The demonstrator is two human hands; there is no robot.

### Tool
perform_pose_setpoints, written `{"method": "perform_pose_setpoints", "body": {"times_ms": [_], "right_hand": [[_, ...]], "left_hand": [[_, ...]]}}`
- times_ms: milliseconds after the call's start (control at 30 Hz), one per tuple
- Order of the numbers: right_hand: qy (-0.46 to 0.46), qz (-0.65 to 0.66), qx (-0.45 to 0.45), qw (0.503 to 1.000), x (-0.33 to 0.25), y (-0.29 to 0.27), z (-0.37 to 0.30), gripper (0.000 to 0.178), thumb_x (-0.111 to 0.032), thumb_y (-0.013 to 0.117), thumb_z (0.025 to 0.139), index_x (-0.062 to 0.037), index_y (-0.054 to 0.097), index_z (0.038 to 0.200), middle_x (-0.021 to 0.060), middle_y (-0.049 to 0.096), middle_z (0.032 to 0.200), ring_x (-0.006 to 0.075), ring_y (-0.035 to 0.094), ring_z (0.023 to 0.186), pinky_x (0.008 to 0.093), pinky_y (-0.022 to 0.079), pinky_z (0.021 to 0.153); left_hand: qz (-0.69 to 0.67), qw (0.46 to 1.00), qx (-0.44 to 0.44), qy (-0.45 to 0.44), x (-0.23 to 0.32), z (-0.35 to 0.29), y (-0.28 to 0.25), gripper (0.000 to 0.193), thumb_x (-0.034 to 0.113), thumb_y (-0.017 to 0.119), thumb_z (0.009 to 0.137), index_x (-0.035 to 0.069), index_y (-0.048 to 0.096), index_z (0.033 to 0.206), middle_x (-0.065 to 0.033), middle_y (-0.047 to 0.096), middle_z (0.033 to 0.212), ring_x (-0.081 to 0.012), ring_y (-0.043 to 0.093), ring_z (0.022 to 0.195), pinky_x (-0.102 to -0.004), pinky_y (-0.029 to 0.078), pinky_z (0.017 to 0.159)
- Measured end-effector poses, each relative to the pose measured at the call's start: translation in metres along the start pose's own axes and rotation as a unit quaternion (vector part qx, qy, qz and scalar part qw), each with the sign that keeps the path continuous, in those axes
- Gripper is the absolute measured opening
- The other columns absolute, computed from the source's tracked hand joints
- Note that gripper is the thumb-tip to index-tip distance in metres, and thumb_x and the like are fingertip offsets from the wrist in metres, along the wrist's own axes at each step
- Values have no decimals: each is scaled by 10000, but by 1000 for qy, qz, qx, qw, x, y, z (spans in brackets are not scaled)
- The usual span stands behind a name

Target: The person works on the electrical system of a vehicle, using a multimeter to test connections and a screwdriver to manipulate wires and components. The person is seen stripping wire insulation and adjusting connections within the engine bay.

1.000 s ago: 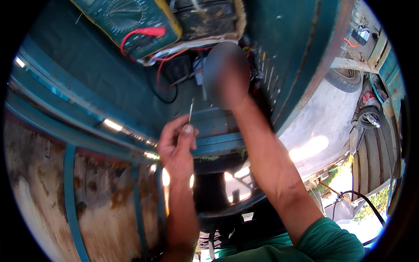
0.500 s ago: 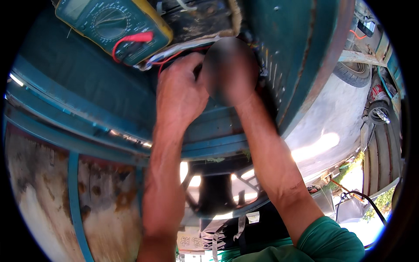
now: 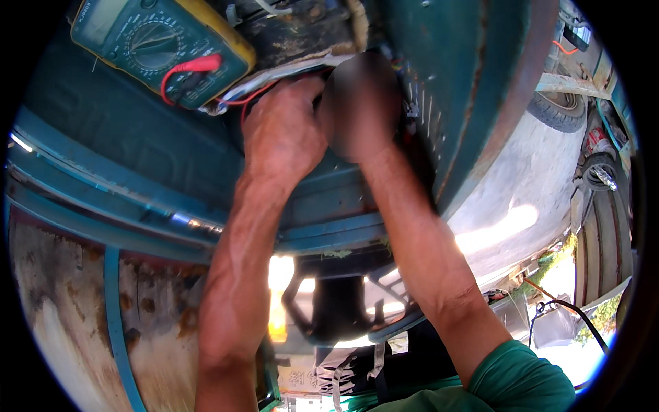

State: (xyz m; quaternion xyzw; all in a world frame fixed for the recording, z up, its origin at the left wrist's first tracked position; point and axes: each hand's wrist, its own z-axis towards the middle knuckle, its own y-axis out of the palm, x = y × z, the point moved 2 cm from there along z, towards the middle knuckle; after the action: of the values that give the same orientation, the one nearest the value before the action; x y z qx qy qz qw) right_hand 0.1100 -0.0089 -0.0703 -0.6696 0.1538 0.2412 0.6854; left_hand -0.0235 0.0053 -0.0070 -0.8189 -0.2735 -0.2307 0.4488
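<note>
My left hand [image 3: 285,127] is closed, knuckles up, inside a teal metal compartment [image 3: 329,196]. What its curled fingers grip, if anything, is hidden. Close beside it, my right hand [image 3: 364,113] is covered by a grey blur, so its fingers do not show. Red wires [image 3: 255,96] run out past the knuckles of the left hand. To the left lies a multimeter [image 3: 154,44] with a yellow edge, a round dial and a red probe plug [image 3: 202,64]. Thin coloured wires [image 3: 405,75] show just right of the right hand.
A dark, dirty block [image 3: 295,34] with a pale torn edge sits beyond my hands. The compartment's teal wall [image 3: 449,82] rises on the right. Beneath my forearms is a black-framed opening [image 3: 336,302]. Tyres [image 3: 556,110] and odds and ends lie at far right.
The multimeter and compartment have shifted slightly left and up in the picture. My left forearm has swung a little to the left; both hands stay at the same spot by the wires.
</note>
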Motion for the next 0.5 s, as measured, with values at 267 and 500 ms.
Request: {"method": "perform_pose_setpoints", "body": {"times_ms": [267, 500], "right_hand": [[22, 46, 34, 998, -1, -1, -7, 144, -89, 669, 818, -24, 629, 940, 174, 623, 916, 377, 605, 867, 456, 494, 762], [10, 48, 34, 998, 1, -1, -5, 145, -85, 648, 794, -4, 576, 890, 219, 588, 893, 424, 582, 849, 496, 476, 730]], "left_hand": [[27, 999, -9, -22, 3, -2, 2, 231, 202, 617, 883, 75, 743, 1028, -213, 703, 1061, -425, 667, 992, -520, 529, 868], [32, 999, 3, -2, 3, -1, 1, 215, 185, 628, 888, 68, 745, 1027, -217, 701, 1063, -430, 673, 976, -513, 539, 857]]}}
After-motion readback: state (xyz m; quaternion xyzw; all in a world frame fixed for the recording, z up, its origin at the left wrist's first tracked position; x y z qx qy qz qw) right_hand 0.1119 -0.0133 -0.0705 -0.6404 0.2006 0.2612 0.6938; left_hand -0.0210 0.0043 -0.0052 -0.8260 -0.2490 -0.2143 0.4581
